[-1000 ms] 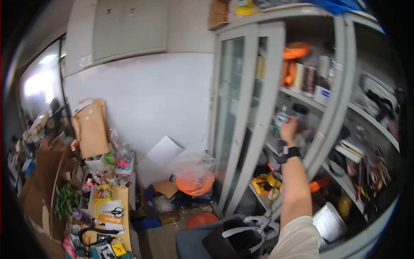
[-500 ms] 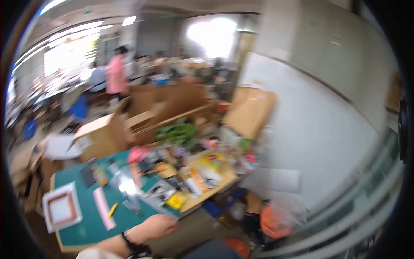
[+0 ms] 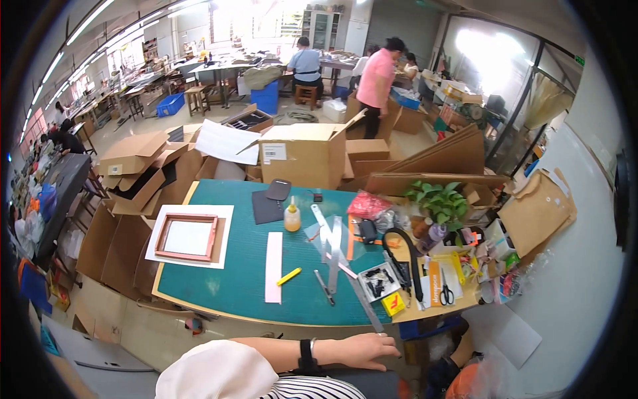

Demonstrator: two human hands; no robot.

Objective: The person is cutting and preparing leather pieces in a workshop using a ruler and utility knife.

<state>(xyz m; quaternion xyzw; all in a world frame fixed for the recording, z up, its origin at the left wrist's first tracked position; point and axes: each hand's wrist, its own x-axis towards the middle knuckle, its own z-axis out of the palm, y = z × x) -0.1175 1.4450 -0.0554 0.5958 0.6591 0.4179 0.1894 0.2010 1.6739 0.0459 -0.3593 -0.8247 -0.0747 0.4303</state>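
Note:
My left hand (image 3: pixel 362 350) reaches across in front of my body, its fingers loosely spread and holding nothing. It is just off the near edge of the table, closest to the end of a steel ruler (image 3: pixel 367 306). On the green cutting mat (image 3: pixel 219 292) lie a pink-white strip (image 3: pixel 274 266), a yellow cutter knife (image 3: pixel 289 276), a slim dark pen-like tool (image 3: pixel 324 287) and a clear ruler (image 3: pixel 335 249). A glue bottle (image 3: pixel 292 218) stands behind them. A reddish-brown frame (image 3: pixel 186 255) rests on a white sheet at the left. My right hand is out of sight.
A white tray of small black parts (image 3: pixel 379 282), a yellow box (image 3: pixel 393 304), scissors (image 3: pixel 446 294) and a potted plant (image 3: pixel 438 203) crowd the right side. Cardboard boxes (image 3: pixel 299 163) stand behind the table. A person in pink (image 3: pixel 375 83) stands farther back.
My view has turned left, bringing the whole table into the middle. The left hand now shows farther right in the picture, its fingers straighter than before.

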